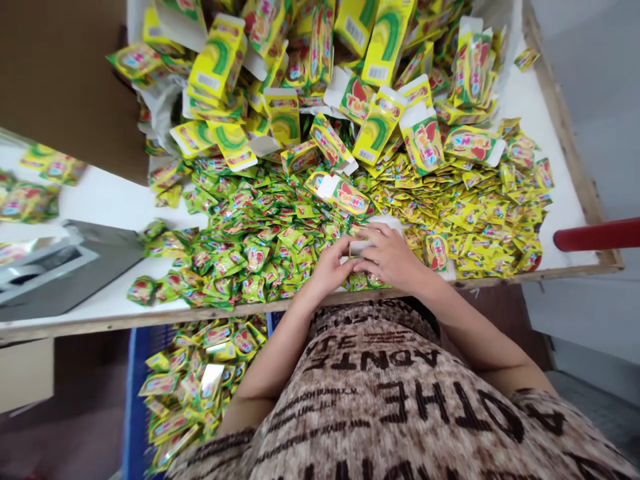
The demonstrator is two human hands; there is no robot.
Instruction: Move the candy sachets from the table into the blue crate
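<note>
Close to the table's front edge, my left hand point(331, 268) and my right hand point(389, 256) meet around a small candy box point(362, 248). Its pale flap shows between my fingers, and the rest is hidden by them. The fingers of both hands are curled in on it. Small green wrapped candies point(255, 257) lie in a heap to the left of my hands. Flat yellow sachets point(480, 227) are piled to the right. Just beyond my fingers lies a printed yellow-green box point(345, 195) with a white flap showing.
Many yellow cartons point(377, 127), several with flaps up, are heaped at the back. A blue crate point(134, 400) of filled boxes stands below the table on the left. A grey metal piece point(95, 267) lies on the left; a red bar point(600, 235) juts in from the right.
</note>
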